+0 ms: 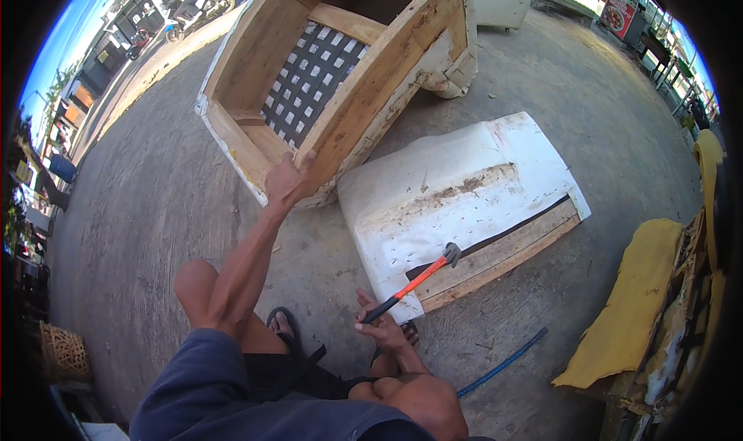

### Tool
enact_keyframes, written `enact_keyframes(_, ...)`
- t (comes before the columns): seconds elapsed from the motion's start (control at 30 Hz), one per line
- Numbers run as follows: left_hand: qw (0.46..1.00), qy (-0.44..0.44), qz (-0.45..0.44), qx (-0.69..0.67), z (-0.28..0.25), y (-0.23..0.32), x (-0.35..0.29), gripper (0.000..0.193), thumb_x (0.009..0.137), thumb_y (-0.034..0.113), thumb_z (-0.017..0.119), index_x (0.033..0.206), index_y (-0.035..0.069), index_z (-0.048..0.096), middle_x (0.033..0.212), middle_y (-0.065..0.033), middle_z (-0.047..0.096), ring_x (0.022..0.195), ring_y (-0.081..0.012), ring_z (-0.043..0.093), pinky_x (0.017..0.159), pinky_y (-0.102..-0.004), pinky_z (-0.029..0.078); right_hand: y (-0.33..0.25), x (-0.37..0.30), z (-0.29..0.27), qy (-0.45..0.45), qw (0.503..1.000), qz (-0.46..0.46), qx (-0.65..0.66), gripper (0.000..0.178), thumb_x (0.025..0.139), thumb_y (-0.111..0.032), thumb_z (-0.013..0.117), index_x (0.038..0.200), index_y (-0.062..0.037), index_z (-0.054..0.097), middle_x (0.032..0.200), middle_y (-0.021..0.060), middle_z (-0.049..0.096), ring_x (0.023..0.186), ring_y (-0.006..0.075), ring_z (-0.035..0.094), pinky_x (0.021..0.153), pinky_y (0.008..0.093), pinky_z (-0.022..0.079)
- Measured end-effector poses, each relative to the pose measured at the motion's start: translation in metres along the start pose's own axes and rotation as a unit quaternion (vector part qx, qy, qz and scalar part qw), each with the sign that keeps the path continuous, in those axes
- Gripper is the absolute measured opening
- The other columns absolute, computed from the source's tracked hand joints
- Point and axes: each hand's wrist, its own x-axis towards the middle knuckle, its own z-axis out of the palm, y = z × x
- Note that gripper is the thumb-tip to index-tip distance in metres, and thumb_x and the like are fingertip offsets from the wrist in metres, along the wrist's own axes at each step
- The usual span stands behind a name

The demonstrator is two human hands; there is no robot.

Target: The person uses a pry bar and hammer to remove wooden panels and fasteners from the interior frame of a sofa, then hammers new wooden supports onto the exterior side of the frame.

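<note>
My left hand (285,181) grips the near corner of a wooden sofa frame (352,116), with its fingers over the wood edge. The frame is tilted, and woven dark webbing (313,81) shows inside it. Low in front of me, my right hand (385,331) holds a claw hammer (422,282) by its black grip. The orange shaft slants up to the right, and the metal head is over a white-covered panel (449,186). This panel lies on the ground, stained and torn, with bare wood along its near edge.
A blue ribbed hose or rod (503,364) lies on the concrete ground (147,232). At right, yellow foam (631,302) drapes over worn wooden pieces. A woven basket (64,350) stands at far left. A person on a motorcycle (197,8) is in the background.
</note>
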Motion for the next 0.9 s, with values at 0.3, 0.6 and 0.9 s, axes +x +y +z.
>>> enact_keyframes(0.3, 0.999, -0.020, -0.005, -0.038, -0.034, 0.039, -0.015, 0.100, 0.092, 0.084, 0.036, 0.121, -0.007, 0.065, 0.097, -0.0335, 0.071, 0.101, -0.0492, 0.069, 0.091, -0.0544, 0.052, 0.020, -0.016, -0.046, 0.285, 0.950, -0.024, 0.125, 0.022, 0.089, 0.002, 0.061, 0.107, -0.0073, 0.050, 0.139, 0.0289, 0.059, 0.125, 0.0286, 0.059, 0.102, 0.0332, 0.045)
enact_keyframes(0.6, 0.990, -0.076, 0.108, -0.053, 0.009, 0.060, -0.110, 0.075, 0.100, 0.064, 0.046, 0.110, -0.008, 0.062, 0.082, -0.0347, 0.069, 0.084, -0.0523, 0.070, 0.080, -0.0585, 0.053, 0.026, -0.103, -0.088, 0.427, 0.885, -0.165, -0.086, 0.050, 0.084, -0.008, 0.066, 0.132, 0.0006, 0.056, 0.117, 0.0166, 0.068, 0.109, 0.0277, 0.066, 0.104, 0.0396, 0.047)
enact_keyframes(0.9, 0.966, -0.154, 0.208, -0.017, 0.043, 0.044, -0.145, 0.065, 0.095, 0.051, 0.061, 0.123, -0.007, 0.052, 0.080, -0.0313, 0.069, 0.078, -0.0488, 0.070, 0.073, -0.0558, 0.054, -0.028, -0.023, -0.053, 0.469, 0.875, -0.117, 0.010, 0.021, 0.103, -0.026, 0.059, 0.112, -0.0082, 0.053, 0.075, 0.0003, 0.049, 0.047, 0.0083, 0.044, 0.039, 0.0279, 0.040)
